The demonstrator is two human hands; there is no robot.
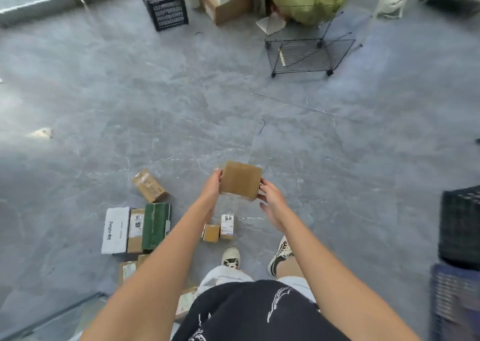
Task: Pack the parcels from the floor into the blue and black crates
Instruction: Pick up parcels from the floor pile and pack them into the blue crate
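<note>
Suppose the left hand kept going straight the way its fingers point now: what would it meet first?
The left hand already holds the brown box at its left edge, fingers pointing forward. Beyond the box, only bare grey floor shows; the far black crate lies roughly that way, though depth is unclear.

Parcel in your hands: one, a brown box [240, 180].
Parcels on the floor, near left: you have about nine, some partly hidden.
Crates, near right: two.
Crates, far left: one.

Only one view here, and it's the camera strapped to my head, aimed forward and steeply down at the grey floor [181, 101]. My own shoes [231, 259] sit near the bottom middle, stacked crates [163, 3] are way off past them, top left.
</note>
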